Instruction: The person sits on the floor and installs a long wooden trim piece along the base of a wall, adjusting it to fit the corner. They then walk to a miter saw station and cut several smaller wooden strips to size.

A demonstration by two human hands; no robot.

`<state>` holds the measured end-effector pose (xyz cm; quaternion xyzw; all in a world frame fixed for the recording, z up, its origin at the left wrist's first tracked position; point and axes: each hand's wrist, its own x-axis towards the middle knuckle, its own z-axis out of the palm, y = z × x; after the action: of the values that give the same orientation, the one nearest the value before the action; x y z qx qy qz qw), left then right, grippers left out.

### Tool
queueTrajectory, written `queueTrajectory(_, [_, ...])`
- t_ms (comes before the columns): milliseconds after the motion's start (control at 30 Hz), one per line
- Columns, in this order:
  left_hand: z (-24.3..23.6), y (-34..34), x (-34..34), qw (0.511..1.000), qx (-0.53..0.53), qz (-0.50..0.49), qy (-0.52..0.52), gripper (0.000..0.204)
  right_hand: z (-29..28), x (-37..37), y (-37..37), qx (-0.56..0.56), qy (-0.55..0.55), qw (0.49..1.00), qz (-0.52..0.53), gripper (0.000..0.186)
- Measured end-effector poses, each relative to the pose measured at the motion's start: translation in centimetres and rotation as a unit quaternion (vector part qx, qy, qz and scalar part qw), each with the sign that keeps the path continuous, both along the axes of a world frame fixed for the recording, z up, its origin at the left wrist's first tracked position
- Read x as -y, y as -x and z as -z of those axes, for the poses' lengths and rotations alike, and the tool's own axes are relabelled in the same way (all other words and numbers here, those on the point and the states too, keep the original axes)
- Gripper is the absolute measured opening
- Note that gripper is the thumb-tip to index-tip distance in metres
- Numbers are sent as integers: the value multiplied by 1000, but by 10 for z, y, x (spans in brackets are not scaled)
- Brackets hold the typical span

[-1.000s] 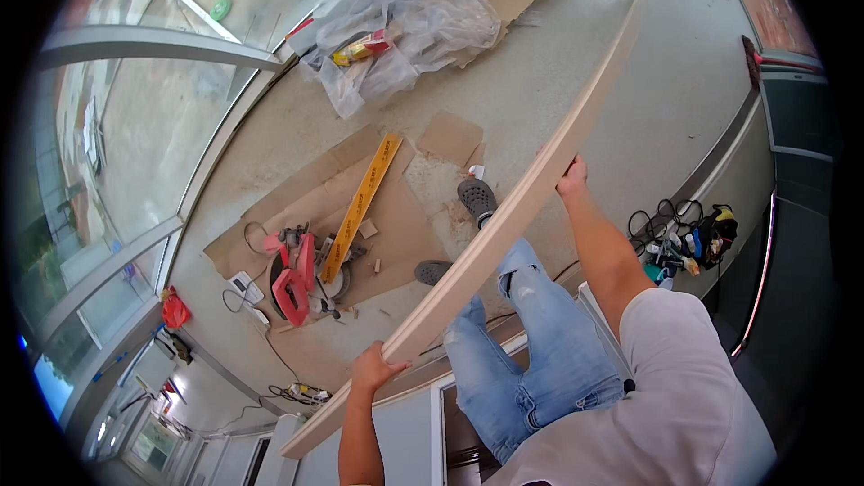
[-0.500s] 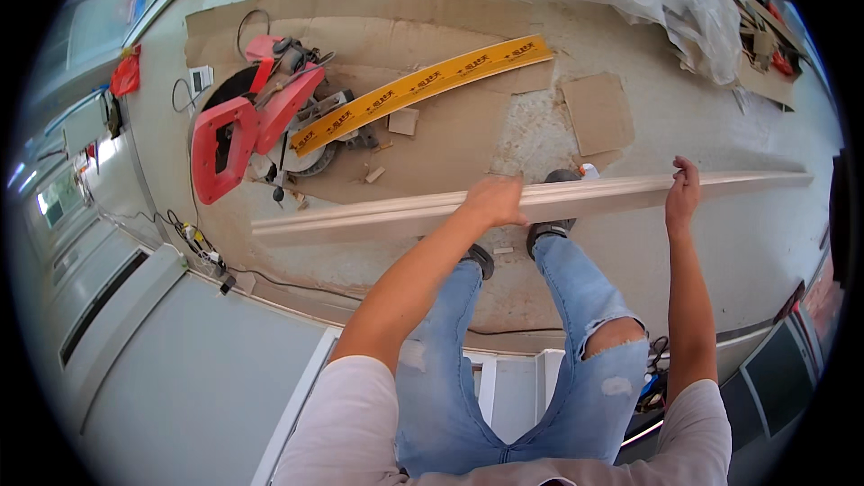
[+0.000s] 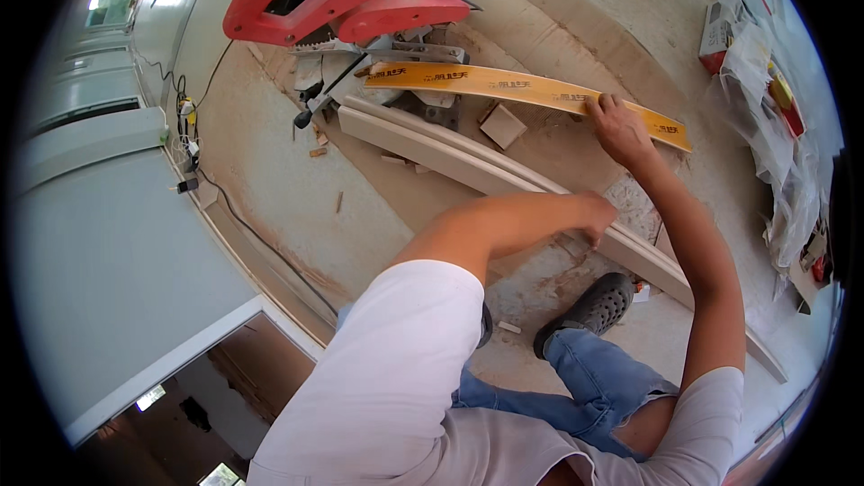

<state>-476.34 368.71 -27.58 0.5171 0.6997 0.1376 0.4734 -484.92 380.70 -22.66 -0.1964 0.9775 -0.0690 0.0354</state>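
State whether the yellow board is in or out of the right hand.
In: the right hand grips the yellow board between its middle and right end.

a pale grey-white short-sleeved t-shirt point(image 3: 396, 333), ripped blue denim jeans point(image 3: 583, 373), and dark grey clogs point(image 3: 601, 304), perforated on top.

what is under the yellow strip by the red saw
Near its left end, the yellow strip passes over part of the metal base of the red saw; brown cardboard shows along the strip's near edge. What lies directly beneath, including at the right hand, is covered.
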Motion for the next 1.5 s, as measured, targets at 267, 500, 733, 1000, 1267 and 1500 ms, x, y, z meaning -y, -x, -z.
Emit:
queueTrajectory(267, [-25, 35, 104, 991, -120, -5, -65, 69, -45, -135, -48, 86, -76, 981, 155, 31])
queueTrajectory(500, [-51, 87, 182, 986, -129, -38, 102, 71, -48, -88, -67, -9, 14, 998, 68, 35])
queueTrajectory(733, [-69, 55, 178, 940, -301, -82, -137, 57, -67, 37, -119, 291, -5, 956, -41, 67])
queueTrajectory(1000, [-103, 64, 167, 840, -437, -137, -291, 38, -77, 19, -133, 92, -17, 995, 29, 48])
queueTrajectory(1267, [-114, 73, 291, 787, -414, -382, -251, 53, -51, 24, -130, 106, -30, 994, -24, 58])
queueTrajectory(1500, [-58, 138, 358, 515, -294, -763, -257, 45, -66, 20, -118, 133, -26, 991, -11, 48])
